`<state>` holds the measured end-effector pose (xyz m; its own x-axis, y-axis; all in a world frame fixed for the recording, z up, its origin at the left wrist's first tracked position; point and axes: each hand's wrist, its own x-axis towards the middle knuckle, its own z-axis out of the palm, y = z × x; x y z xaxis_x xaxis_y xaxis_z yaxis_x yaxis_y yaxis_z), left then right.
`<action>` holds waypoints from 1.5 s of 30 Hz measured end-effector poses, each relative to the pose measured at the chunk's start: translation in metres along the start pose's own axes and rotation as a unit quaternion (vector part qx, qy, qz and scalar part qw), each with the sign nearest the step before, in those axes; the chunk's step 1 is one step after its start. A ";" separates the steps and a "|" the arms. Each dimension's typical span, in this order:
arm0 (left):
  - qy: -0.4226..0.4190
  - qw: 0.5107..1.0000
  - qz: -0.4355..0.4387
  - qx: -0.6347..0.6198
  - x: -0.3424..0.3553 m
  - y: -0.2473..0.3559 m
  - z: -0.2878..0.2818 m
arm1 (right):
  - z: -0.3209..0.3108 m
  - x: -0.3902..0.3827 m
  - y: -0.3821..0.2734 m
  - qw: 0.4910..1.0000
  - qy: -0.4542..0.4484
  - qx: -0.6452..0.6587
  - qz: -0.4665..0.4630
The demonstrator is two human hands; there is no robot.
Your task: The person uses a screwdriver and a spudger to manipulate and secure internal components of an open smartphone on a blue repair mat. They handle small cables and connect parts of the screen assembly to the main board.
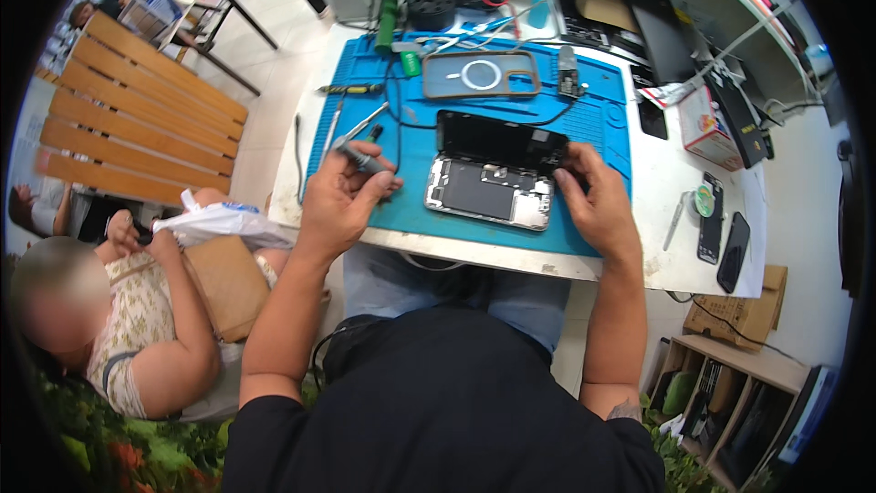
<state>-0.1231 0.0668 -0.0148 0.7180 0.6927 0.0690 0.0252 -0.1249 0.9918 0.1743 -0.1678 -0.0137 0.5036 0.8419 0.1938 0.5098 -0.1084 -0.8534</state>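
Note:
An opened smartphone [470, 190] lies on the blue repair mat [401, 210], its battery and inner parts bare. Its dark screen [488, 141] is tilted up along the far side of the body. My right hand [602, 205] pinches the right end of that raised screen between thumb and fingers. To the left of the phone, my left hand [339, 201] is closed around a grey screwdriver [363, 160], held clear of the phone. Its tip is too blurred to make out.
Beyond the phone lies a clear phone case [481, 75] with a white ring. Tweezers [365, 119] and a yellow-black screwdriver [351, 89] lie at the mat's left. Two phone parts [721, 228] rest at the table's right. A seated person [155, 329] holds a bag on my left.

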 end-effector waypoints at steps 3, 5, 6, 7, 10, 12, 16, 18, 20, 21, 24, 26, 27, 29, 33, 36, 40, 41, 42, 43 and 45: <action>0.011 1.000 -0.009 0.016 0.004 0.005 0.011 | 0.000 -0.002 0.009 1.000 0.017 0.014 -0.011; 0.012 0.994 0.024 0.106 0.005 0.009 0.011 | -0.002 0.000 -0.003 1.000 -0.001 0.021 -0.001; 0.014 0.988 0.041 0.151 0.007 0.009 0.012 | -0.004 0.000 -0.002 1.000 -0.001 0.018 0.006; 0.014 0.982 0.051 0.179 0.009 0.009 0.009 | -0.001 0.001 -0.002 1.000 -0.006 0.020 0.010; 0.003 0.977 0.056 0.205 0.013 0.009 0.011 | -0.001 0.000 -0.004 1.000 -0.004 0.018 0.009; 0.000 0.984 0.033 0.177 0.014 0.013 0.012 | 0.000 -0.002 0.002 1.000 0.016 0.001 0.004; 0.001 0.998 0.017 0.065 0.017 0.003 0.003 | 0.001 -0.002 0.004 1.000 0.012 0.027 0.008; 0.008 1.000 0.006 -0.020 0.016 -0.003 -0.001 | 0.003 -0.001 0.006 1.000 0.012 0.017 0.005; 0.012 0.998 -0.017 -0.052 0.015 0.000 -0.002 | 0.003 -0.001 0.008 1.000 0.012 0.016 0.008; 0.018 0.998 -0.026 -0.062 0.015 -0.001 -0.004 | 0.003 -0.001 0.007 1.000 0.003 0.017 0.014; 0.038 0.998 -0.002 -0.051 0.011 -0.008 -0.004 | 0.001 -0.001 0.002 1.000 -0.009 0.015 0.018; 0.051 0.998 0.025 -0.041 0.009 0.000 0.005 | 0.002 -0.001 0.005 1.000 0.008 0.013 -0.002; 0.059 0.997 0.034 -0.042 0.005 0.006 0.010 | 0.002 -0.001 0.005 1.000 0.008 0.015 -0.003; 0.069 0.996 0.045 -0.037 0.002 0.010 0.015 | 0.002 -0.001 0.003 1.000 0.007 0.021 -0.005; 0.071 0.996 0.059 -0.006 0.001 -0.009 0.009 | 0.001 0.000 -0.001 1.000 0.003 0.019 -0.005; 0.073 0.995 0.063 0.006 0.003 -0.014 0.008 | 0.001 0.000 -0.001 1.000 0.000 0.012 0.003; 0.076 0.995 0.060 0.006 0.005 -0.013 0.010 | 0.000 0.000 -0.001 1.000 0.003 0.006 0.002; 0.076 0.995 0.058 0.004 0.005 -0.013 0.011 | 0.001 0.000 0.000 1.000 0.005 0.007 0.000; 0.075 0.996 0.056 0.003 0.005 -0.011 0.011 | 0.001 -0.001 -0.001 1.000 0.004 0.007 0.000; 0.076 0.996 0.055 0.001 0.006 -0.010 0.011 | 0.000 0.000 -0.002 1.000 0.003 0.007 -0.001; 0.077 0.996 0.052 -0.001 0.006 -0.010 0.011 | 0.000 0.000 -0.002 1.000 0.002 0.005 0.000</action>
<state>-0.1113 0.0648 -0.0258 0.6010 0.7772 0.1865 -0.0457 -0.1995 0.9788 0.1731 -0.1673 -0.0119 0.5068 0.8396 0.1954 0.5028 -0.1038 -0.8582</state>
